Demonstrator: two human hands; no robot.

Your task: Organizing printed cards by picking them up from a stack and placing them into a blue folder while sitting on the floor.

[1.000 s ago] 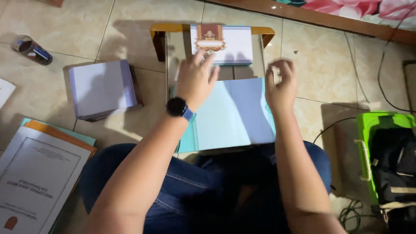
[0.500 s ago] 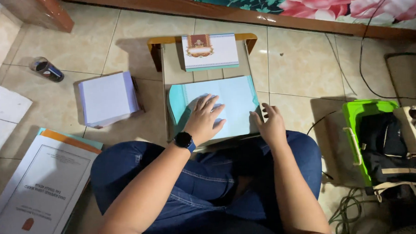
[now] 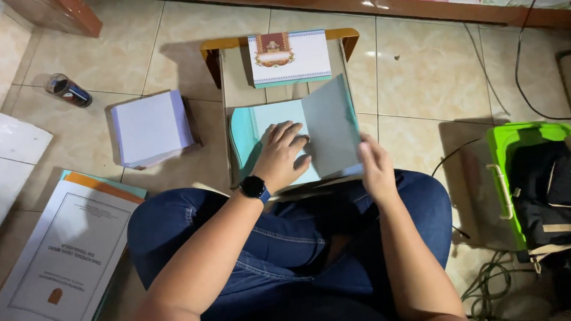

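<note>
Beige floor tiles fill the view, and a person sits on them in blue jeans with a small wooden table in front of the knees. On the table lies a light blue cover, folded like a booklet. The left hand, with a black watch on the wrist, rests flat on the left part of the cover, fingers spread and grasping nothing. The right hand holds the lower edge of the right flap between the fingers, and this flap stands up from the table, tilted toward the middle. At the far end of the table lies a white card with a brown ornament at its top.

Left of the table, on the floor, is a stack of white paper, and farther left a dark small bottle lies on its side. Near the left knee are printed sheets over orange and blue covers. On the right stands a green basket with a black bag inside, and cables lie on the floor beside it.
</note>
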